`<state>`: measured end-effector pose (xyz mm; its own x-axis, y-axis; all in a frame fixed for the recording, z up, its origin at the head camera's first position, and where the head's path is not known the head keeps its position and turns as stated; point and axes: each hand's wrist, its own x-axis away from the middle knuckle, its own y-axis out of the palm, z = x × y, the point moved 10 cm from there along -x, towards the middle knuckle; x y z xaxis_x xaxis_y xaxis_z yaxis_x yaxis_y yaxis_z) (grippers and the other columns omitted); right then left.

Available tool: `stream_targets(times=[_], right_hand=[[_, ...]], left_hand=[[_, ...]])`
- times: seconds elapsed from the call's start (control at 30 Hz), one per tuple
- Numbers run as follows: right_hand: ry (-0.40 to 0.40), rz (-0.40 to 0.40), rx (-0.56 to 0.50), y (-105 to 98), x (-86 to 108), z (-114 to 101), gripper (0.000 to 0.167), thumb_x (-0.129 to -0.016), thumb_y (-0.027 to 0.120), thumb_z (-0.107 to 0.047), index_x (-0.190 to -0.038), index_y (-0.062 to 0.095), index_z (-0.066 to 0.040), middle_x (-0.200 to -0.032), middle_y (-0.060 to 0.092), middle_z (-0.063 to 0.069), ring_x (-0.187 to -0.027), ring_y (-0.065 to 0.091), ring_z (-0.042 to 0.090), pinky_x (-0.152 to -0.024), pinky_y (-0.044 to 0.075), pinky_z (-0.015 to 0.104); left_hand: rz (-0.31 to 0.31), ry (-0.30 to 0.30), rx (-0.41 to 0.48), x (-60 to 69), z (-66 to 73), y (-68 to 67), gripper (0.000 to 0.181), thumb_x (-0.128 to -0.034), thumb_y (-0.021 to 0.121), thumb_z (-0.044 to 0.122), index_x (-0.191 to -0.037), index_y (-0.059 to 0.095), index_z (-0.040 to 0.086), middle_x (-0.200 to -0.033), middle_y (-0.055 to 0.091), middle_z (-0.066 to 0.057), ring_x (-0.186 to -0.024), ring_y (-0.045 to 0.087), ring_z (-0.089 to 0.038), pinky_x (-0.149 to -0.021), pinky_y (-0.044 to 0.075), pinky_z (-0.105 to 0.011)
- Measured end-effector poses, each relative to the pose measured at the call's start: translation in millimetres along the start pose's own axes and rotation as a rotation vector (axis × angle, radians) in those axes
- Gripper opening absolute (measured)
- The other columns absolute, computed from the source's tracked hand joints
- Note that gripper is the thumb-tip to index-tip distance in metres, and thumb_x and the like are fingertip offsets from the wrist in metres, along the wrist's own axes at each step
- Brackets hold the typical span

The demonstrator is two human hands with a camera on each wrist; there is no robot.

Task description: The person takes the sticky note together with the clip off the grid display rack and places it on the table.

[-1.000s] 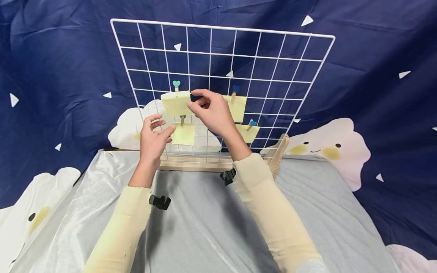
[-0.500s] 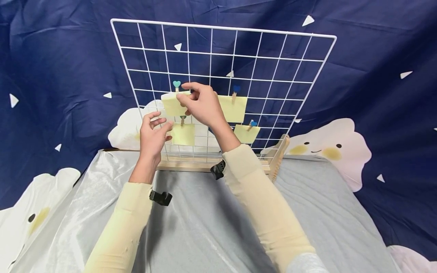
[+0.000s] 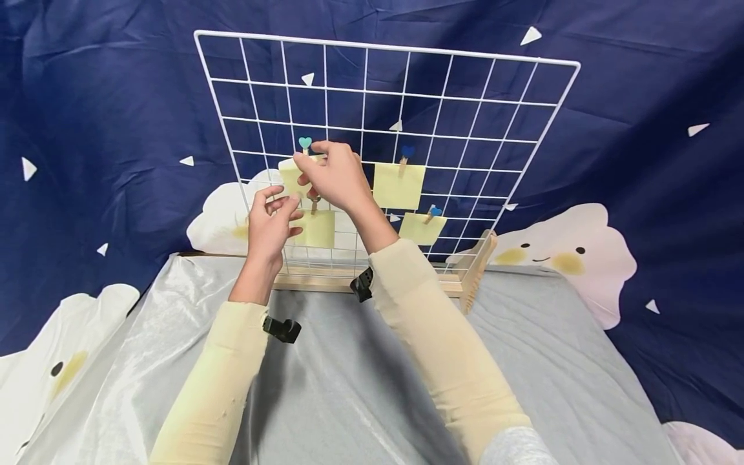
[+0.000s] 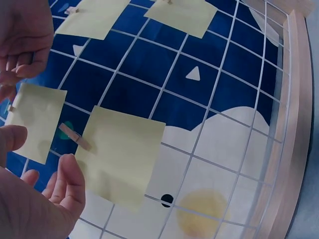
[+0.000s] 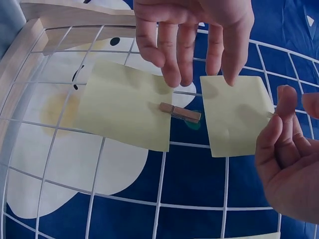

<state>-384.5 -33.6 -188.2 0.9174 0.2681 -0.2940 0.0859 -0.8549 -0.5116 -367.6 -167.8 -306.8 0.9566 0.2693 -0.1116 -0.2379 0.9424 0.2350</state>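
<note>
A pale yellow paper note hangs at the upper left of a white wire grid, under a teal heart-topped clothespin. My right hand is at this clothespin, thumb and forefinger spaced apart on either side of its top; contact is hard to tell. Below hangs another yellow note with a wooden clothespin on its top edge. My left hand hovers by the left edges of these two notes, fingers loosely bent and holding nothing. Both hands partly cover the upper note in the head view.
Two more yellow notes, an upper one and a lower one, hang at the grid's right under blue heart clothespins. A wooden stand supports the grid on a grey cloth. Behind is a dark blue curtain with white shapes.
My right hand has moved left from the upper note's right edge to the teal clothespin. My left hand has shifted slightly up and right.
</note>
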Motion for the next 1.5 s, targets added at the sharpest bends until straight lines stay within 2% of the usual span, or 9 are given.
stream_targets(times=[0.13,0.37,0.67,0.83,0.97,1.07,1.2,1.4,1.5], right_hand=[[0.049,-0.012,0.003,4.5,-2.4,2.2,0.06,-0.103,0.06,-0.034,-0.149,0.045,0.0,-0.074,0.073,-0.001,-0.059,0.069,0.015,-0.067,0.05,0.026],[0.083,0.008,-0.066,9.7,-4.7,3.6,0.055,-0.105,0.056,-0.034,-0.148,0.046,-0.002,-0.072,0.073,0.001,-0.055,0.069,0.018,-0.059,0.054,0.028],[0.087,0.145,-0.056,6.5,-5.4,3.2,0.043,-0.106,0.053,-0.031,-0.14,0.056,-0.004,-0.069,0.072,-0.003,-0.051,0.067,0.015,-0.051,0.048,0.023],[0.052,0.195,-0.066,4.6,-4.1,0.5,0.034,-0.104,0.058,-0.028,-0.129,0.063,-0.005,-0.068,0.071,-0.003,-0.049,0.066,0.015,-0.056,0.049,0.024],[0.025,0.221,-0.056,2.6,-3.2,-0.3,0.026,-0.103,0.061,-0.027,-0.12,0.067,-0.008,-0.066,0.07,-0.003,-0.047,0.064,0.015,-0.048,0.045,0.024],[0.015,0.225,-0.034,2.0,-3.3,0.6,0.022,-0.102,0.063,-0.027,-0.116,0.068,-0.011,-0.065,0.07,-0.004,-0.045,0.063,0.015,-0.044,0.04,0.023],[-0.005,0.223,-0.001,1.6,-3.9,0.4,0.02,-0.103,0.062,-0.028,-0.115,0.068,-0.013,-0.064,0.069,-0.005,-0.045,0.063,0.015,-0.044,0.039,0.024],[-0.026,0.193,0.062,0.5,-6.1,-1.7,0.015,-0.104,0.059,-0.028,-0.113,0.064,-0.017,-0.061,0.068,-0.003,-0.046,0.063,0.016,-0.052,0.042,0.028],[-0.037,0.176,0.086,1.3,-7.6,-3.1,0.012,-0.105,0.058,-0.027,-0.112,0.062,-0.018,-0.061,0.067,-0.003,-0.046,0.062,0.017,-0.052,0.043,0.029]], left_hand=[[0.0,-0.008,0.018,-0.7,-0.5,1.4,0.039,-0.0992,0.066,0.019,-0.132,0.046,0.014,-0.119,0.055,-0.004,-0.092,0.065,-0.018,-0.065,0.054,-0.023],[0.008,-0.006,0.056,0.8,-0.1,2.3,0.034,-0.0984,0.065,0.016,-0.128,0.048,0.017,-0.11,0.065,-0.003,-0.088,0.066,-0.017,-0.063,0.055,-0.022],[0.026,0.035,0.068,4.3,5.4,0.8,0.018,-0.0978,0.067,0.011,-0.112,0.057,0.015,-0.102,0.064,-0.007,-0.082,0.067,-0.017,-0.059,0.053,-0.021],[0.012,0.048,0.057,6.8,9.1,1.3,0.017,-0.0978,0.065,0.008,-0.113,0.058,0.012,-0.097,0.066,-0.006,-0.081,0.068,-0.018,-0.061,0.054,-0.024],[0.004,0.047,0.059,7.4,9.6,1.3,0.02,-0.0971,0.066,0.007,-0.114,0.057,0.011,-0.092,0.067,-0.003,-0.079,0.067,-0.017,-0.062,0.054,-0.025],[0.006,0.029,0.066,6.4,7.3,0.8,0.02,-0.0963,0.066,0.005,-0.112,0.057,0.013,-0.09,0.068,-0.003,-0.077,0.067,-0.015,-0.062,0.055,-0.024],[0.006,0.012,0.073,4.8,4.9,1.7,0.016,-0.0958,0.066,0.003,-0.106,0.058,0.013,-0.088,0.068,-0.004,-0.073,0.066,-0.013,-0.061,0.055,-0.023],[0.004,0.039,0.058,2.4,7.9,3.9,0.011,-0.0972,0.063,0.004,-0.104,0.057,0.012,-0.079,0.067,0.001,-0.068,0.065,-0.012,-0.059,0.053,-0.021],[0.003,0.053,0.045,2.3,9.8,3.4,0.011,-0.0974,0.061,0.004,-0.104,0.056,0.011,-0.075,0.068,0.001,-0.066,0.065,-0.012,-0.058,0.053,-0.021]])
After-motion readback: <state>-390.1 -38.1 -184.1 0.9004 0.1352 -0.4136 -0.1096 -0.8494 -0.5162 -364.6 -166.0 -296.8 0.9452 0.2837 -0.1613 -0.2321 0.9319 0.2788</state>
